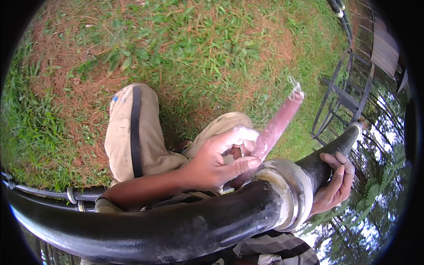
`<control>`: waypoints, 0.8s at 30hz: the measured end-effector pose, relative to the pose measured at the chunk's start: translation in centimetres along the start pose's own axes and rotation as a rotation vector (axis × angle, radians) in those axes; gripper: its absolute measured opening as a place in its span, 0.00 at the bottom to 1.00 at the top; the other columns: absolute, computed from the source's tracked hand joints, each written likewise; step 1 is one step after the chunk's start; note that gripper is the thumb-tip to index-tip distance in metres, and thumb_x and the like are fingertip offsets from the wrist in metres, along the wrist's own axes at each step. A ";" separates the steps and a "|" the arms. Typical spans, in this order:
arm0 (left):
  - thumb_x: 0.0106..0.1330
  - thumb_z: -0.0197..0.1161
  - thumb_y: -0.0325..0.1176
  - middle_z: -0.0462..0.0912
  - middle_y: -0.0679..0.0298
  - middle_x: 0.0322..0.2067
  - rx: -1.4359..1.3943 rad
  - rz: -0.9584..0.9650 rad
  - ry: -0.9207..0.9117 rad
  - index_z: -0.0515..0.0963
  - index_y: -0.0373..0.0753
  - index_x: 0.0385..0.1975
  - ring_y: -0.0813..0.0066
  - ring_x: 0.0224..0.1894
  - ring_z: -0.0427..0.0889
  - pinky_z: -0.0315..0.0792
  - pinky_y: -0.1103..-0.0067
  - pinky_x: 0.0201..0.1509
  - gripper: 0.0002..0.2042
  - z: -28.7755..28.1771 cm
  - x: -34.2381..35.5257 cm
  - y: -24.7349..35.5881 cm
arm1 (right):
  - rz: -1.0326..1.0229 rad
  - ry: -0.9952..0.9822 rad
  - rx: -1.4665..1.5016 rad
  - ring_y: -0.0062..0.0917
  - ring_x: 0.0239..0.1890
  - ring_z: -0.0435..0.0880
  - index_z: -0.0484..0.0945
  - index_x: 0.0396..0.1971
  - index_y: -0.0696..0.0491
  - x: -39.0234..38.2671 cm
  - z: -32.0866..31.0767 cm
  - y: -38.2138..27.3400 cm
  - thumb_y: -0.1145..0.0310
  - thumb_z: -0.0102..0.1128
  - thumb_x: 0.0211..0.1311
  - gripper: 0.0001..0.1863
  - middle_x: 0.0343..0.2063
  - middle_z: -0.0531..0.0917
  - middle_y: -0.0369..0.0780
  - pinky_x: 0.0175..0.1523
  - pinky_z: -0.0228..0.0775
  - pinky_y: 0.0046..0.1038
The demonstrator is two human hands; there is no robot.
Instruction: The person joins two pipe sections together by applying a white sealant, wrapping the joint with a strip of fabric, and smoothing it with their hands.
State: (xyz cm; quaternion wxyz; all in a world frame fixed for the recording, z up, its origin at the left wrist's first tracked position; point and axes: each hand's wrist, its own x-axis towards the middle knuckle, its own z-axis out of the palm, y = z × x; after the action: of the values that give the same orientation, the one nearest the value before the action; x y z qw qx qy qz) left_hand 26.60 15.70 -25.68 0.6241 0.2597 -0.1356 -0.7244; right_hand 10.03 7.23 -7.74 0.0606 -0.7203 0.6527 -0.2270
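A thick black pipe (176, 227) curves across in front of me, with a ring-shaped joint (296, 190) coated in whitish, dusty filler. My left hand (225, 157), whitened with dust on its fingers, reaches in above the pipe and closes on a reddish strip (280, 121) curled into a tube. The strip is dusted white and slants up to the right, with loose threads fraying from its tip; its lower end passes behind the pipe near the joint. Just right of the joint, my right hand (338, 183) curls around the pipe from its underside, fingertips on its far side.
My knees in tan trousers (143, 132) are bent beyond the pipe, above grass (198, 53) strewn with brown needles. A dark metal frame (346, 95) stands at the right, near trees. Thinner black pipes with clamps (70, 194) run along the left.
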 end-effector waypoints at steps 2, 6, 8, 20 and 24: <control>0.69 0.69 0.35 0.80 0.66 0.37 0.200 0.095 -0.119 0.79 0.35 0.47 0.80 0.36 0.77 0.71 0.78 0.41 0.13 -0.3 0.5 0.4 | -0.019 -0.021 -0.100 0.26 0.38 0.84 0.79 0.47 0.64 -0.1 -0.8 -0.4 0.67 0.43 0.79 0.17 0.33 0.86 0.46 0.54 0.71 0.30; 0.64 0.73 0.38 0.78 0.63 0.33 0.224 0.229 -0.209 0.81 0.35 0.42 0.74 0.36 0.78 0.71 0.74 0.41 0.15 -0.8 1.0 -1.0 | 0.017 -0.062 -0.010 0.28 0.37 0.84 0.79 0.49 0.64 -1.3 -2.6 1.7 0.68 0.44 0.80 0.17 0.35 0.85 0.44 0.49 0.76 0.28; 0.66 0.72 0.36 0.79 0.66 0.34 0.333 0.233 -0.222 0.79 0.36 0.42 0.75 0.37 0.80 0.71 0.77 0.43 0.13 -0.6 0.9 -1.1 | -0.049 -0.018 0.052 0.32 0.32 0.86 0.82 0.40 0.68 -1.1 -1.7 0.4 0.66 0.51 0.75 0.19 0.31 0.87 0.49 0.38 0.79 0.29; 0.74 0.62 0.37 0.83 0.66 0.41 -0.053 0.022 -0.213 0.68 0.34 0.67 0.79 0.46 0.79 0.74 0.78 0.50 0.25 -1.6 -2.9 -4.1 | -0.186 0.077 0.172 0.36 0.37 0.89 0.84 0.43 0.62 -2.7 -3.9 -2.1 0.65 0.58 0.74 0.14 0.34 0.88 0.47 0.44 0.81 0.33; 0.74 0.61 0.36 0.82 0.66 0.49 0.075 -0.017 0.146 0.74 0.39 0.60 0.76 0.54 0.77 0.72 0.70 0.59 0.17 -4.8 -4.8 -6.9 | -0.284 0.433 0.610 0.31 0.32 0.84 0.78 0.49 0.68 -3.4 -1.5 2.4 0.69 0.46 0.78 0.17 0.33 0.84 0.48 0.42 0.78 0.31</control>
State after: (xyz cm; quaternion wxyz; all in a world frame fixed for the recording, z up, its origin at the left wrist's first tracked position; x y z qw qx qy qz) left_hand 23.85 22.28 -32.26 0.6159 0.3360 -0.1144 -0.7033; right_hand 7.10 10.50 -8.21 0.1010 -0.6878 0.4470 -0.5629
